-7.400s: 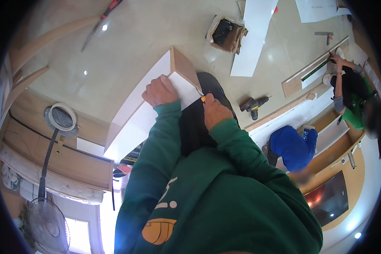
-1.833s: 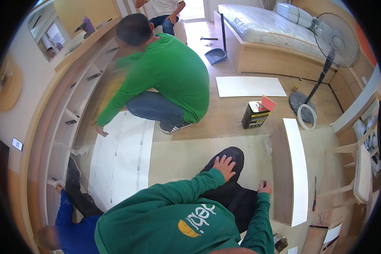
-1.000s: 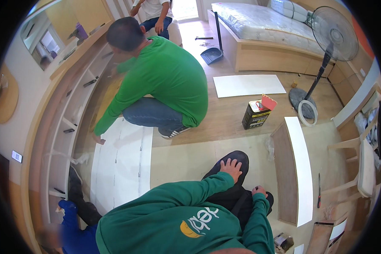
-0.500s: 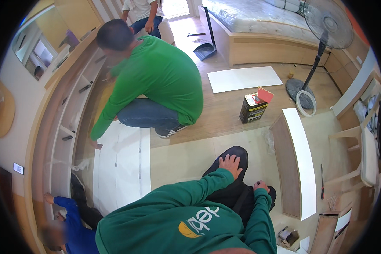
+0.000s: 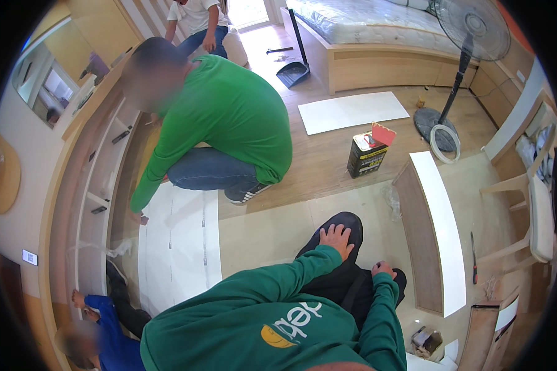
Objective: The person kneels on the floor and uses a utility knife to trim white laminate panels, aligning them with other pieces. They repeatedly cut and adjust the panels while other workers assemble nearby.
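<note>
The left hand [image 5: 336, 241] lies spread on the dark trousers [image 5: 325, 276], left of the box [image 5: 419, 238]. The right hand [image 5: 384, 270], nearer the box but apart, is curled; I cannot tell whether it grips anything. Such a pause seems best with loose fingers and balanced weight.

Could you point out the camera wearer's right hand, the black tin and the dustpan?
Right hand [image 5: 384, 269]: head view, middle of the hand.
Black tin [image 5: 366, 161]: head view, its upright side.
Dustpan [image 5: 293, 75]: head view, its scoop.
</note>
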A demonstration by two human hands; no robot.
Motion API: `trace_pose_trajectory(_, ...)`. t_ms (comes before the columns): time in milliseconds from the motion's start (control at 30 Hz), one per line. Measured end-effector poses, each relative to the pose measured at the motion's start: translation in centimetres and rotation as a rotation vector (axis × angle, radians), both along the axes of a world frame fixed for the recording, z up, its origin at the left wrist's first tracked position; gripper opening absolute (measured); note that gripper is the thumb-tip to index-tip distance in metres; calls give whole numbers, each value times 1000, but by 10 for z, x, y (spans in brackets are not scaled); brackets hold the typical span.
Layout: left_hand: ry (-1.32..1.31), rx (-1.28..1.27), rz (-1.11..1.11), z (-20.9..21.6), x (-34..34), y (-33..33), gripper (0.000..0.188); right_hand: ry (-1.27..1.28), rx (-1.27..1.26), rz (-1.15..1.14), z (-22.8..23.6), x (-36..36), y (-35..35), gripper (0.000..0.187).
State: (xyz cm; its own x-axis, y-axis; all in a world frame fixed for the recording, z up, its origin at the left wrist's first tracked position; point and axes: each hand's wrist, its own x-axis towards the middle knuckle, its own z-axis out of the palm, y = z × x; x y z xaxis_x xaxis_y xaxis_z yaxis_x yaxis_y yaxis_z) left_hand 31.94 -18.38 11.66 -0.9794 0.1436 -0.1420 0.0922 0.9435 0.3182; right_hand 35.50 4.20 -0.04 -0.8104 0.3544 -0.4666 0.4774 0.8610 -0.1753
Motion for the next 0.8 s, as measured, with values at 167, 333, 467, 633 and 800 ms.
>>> trace_pose_trajectory(167,-13,-4,-2,-1,1,-6,56,29,-1,-3,-8,3,-4,24)
trace_pose_trajectory(333,25,-32,14,-5,-4,0,55,15,-20,32,-18,1,6,29)
trace_pose_trajectory(467,24,-35,-11,-7,-9,0,55,-31,-37,25,-19,-4,7,36)
trace_pose_trajectory(633,24,-11,-7,-8,-7,3,55,18,-58,-8,-3,-1,6,29)
trace_pose_trajectory(800,43,-56,-36,-15,-9,4,57,55,-45,-23,-3,3,5,26)
